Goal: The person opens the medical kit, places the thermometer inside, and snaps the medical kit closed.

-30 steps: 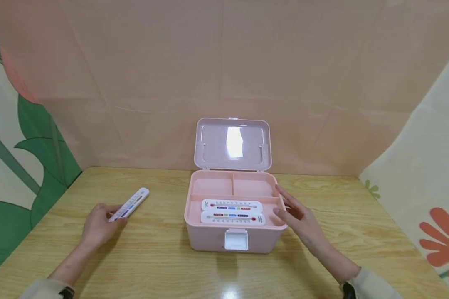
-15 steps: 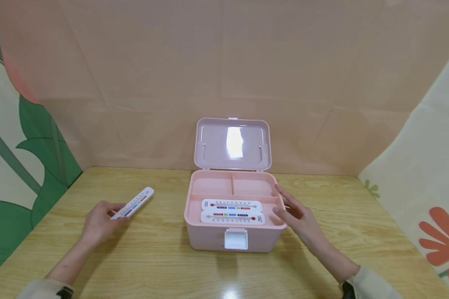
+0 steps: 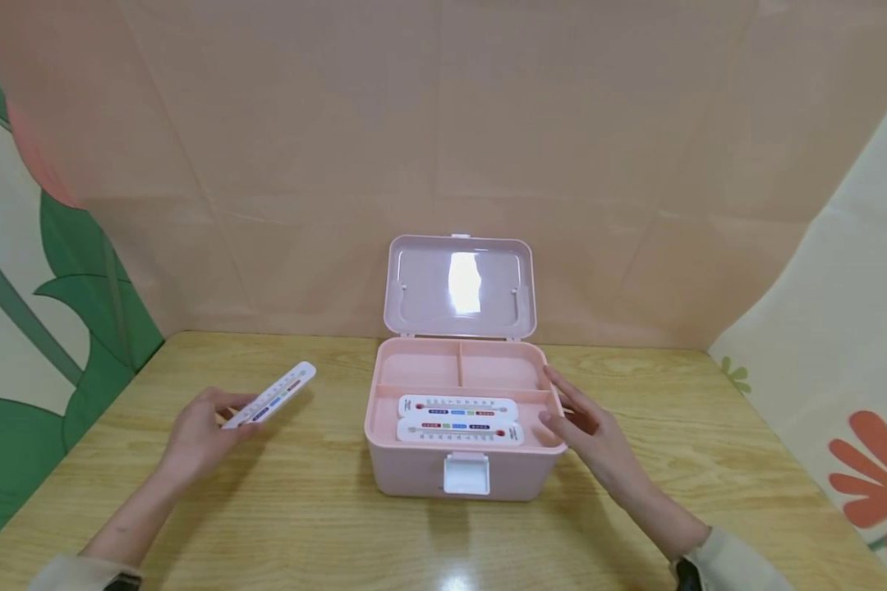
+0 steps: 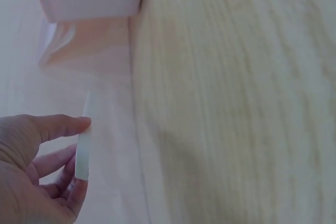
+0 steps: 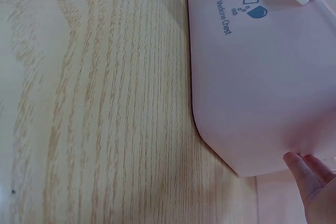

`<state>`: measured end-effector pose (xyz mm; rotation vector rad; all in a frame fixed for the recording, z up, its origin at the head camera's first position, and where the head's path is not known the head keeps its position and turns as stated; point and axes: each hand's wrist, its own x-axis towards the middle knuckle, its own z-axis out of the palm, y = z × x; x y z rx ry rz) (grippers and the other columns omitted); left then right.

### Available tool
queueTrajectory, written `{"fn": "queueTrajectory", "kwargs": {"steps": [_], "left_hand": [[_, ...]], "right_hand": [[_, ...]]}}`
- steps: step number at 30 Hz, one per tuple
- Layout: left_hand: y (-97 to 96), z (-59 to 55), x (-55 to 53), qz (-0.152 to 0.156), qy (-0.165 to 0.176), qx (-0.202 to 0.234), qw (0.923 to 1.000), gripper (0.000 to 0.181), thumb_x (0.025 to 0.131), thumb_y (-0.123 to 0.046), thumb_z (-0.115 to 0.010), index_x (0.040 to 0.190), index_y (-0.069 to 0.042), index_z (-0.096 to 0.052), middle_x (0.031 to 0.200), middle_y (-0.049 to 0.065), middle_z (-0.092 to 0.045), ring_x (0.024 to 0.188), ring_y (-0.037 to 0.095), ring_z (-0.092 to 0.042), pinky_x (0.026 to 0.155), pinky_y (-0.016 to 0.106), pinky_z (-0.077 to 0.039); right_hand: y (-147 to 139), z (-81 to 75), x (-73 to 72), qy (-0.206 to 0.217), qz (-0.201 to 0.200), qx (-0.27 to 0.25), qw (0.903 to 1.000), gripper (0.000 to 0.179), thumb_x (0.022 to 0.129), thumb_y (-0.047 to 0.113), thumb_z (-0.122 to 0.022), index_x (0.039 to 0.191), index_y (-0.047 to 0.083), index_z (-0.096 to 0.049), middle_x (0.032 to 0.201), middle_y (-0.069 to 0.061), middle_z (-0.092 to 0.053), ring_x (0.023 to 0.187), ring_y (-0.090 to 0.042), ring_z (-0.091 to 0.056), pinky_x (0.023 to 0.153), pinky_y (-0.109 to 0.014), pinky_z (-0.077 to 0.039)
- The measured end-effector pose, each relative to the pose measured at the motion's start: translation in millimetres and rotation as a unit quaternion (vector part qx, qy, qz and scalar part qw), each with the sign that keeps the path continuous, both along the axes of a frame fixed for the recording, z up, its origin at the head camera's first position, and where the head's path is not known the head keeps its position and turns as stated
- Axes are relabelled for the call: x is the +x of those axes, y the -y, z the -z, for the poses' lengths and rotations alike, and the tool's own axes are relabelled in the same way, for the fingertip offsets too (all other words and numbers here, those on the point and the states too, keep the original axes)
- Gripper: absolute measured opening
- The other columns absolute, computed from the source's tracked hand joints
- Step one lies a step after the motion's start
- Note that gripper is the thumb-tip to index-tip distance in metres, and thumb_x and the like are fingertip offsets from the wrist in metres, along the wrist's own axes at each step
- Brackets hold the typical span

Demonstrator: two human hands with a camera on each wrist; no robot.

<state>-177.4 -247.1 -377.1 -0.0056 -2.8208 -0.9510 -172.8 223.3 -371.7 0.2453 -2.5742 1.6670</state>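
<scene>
My left hand point(image 3: 201, 435) pinches a white strip thermometer point(image 3: 279, 393) between thumb and fingers, left of the box, its far end tilted up and to the right. In the left wrist view the thermometer point(image 4: 82, 153) shows edge-on. A pink medicine box point(image 3: 414, 474) stands with its lid point(image 3: 429, 283) up. Two more thermometers lie side by side in the tray's front compartment, one behind point(image 3: 458, 406) and one in front point(image 3: 460, 432). My right hand point(image 3: 599, 439) touches the box's right side with fingers extended, thumb at the rim. Its fingertips point(image 5: 296, 163) meet the wall in the right wrist view.
Two rear compartments point(image 3: 421, 361) of the tray hold nothing visible. A white latch point(image 3: 466, 474) hangs at the box front. The wooden table point(image 3: 325, 525) extends around the box, with a plain beige backdrop point(image 3: 266, 164) behind it.
My left hand has risen slightly and moved a little to the right with the thermometer, whose shadow now shows on the table. My right hand and the box have stayed in place.
</scene>
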Motion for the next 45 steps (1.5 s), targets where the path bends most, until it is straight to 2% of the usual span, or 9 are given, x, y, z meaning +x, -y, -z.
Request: {"fn": "queueTrajectory", "kwargs": {"steps": [17,26,30,35,45], "left_hand": [[-10.3,-16.7,2.9,0.019,-0.011,-0.017,0.9996,0.042,0.079,-0.012,-0.076,0.117,0.003,-0.065,0.101,0.017,-0.057,0.089,0.029,-0.054,0.059,0.027,-0.041],[-16.0,-27.2,5.8,0.034,-0.022,-0.009,0.9992,0.041,0.080,-0.014,-0.077,0.116,0.001,-0.066,0.107,0.017,-0.058,0.088,0.027,-0.055,0.056,0.025,-0.044],[-17.7,-33.6,6.8,0.042,-0.023,-0.003,0.9989,0.042,0.080,-0.014,-0.076,0.118,0.001,-0.066,0.105,0.017,-0.057,0.082,0.025,-0.055,0.054,0.024,-0.044],[-20.8,-42.7,8.0,0.047,-0.024,-0.007,0.9986,0.042,0.080,-0.015,-0.076,0.118,0.000,-0.066,0.105,0.016,-0.057,0.078,0.023,-0.054,0.056,0.025,-0.044],[-26.8,-57.1,9.3,0.062,-0.048,-0.020,0.9967,0.042,0.078,-0.015,-0.078,0.117,-0.002,-0.067,0.104,0.014,-0.058,0.081,0.023,-0.055,0.060,0.025,-0.045]], "right_hand": [[0.1,0.1,0.2,-0.001,-0.001,-0.001,1.0000,0.056,0.094,0.025,-0.060,0.147,0.027,-0.040,0.150,-0.007,-0.040,0.105,0.005,-0.057,0.085,-0.016,-0.048],[-0.2,0.6,0.4,-0.003,-0.002,-0.005,1.0000,0.056,0.094,0.024,-0.061,0.147,0.026,-0.040,0.150,-0.009,-0.041,0.104,0.007,-0.057,0.085,-0.016,-0.049],[0.1,0.2,0.2,-0.001,0.001,-0.002,1.0000,0.056,0.094,0.025,-0.061,0.147,0.027,-0.040,0.149,-0.008,-0.041,0.103,0.007,-0.057,0.085,-0.016,-0.049],[0.3,-0.3,0.1,-0.001,0.003,-0.002,1.0000,0.057,0.094,0.025,-0.061,0.147,0.025,-0.040,0.149,-0.009,-0.042,0.102,0.007,-0.057,0.084,-0.015,-0.048],[-0.1,0.6,0.0,0.000,0.002,0.001,1.0000,0.056,0.094,0.026,-0.061,0.147,0.027,-0.040,0.149,-0.008,-0.042,0.104,0.007,-0.056,0.085,-0.015,-0.048]]}}
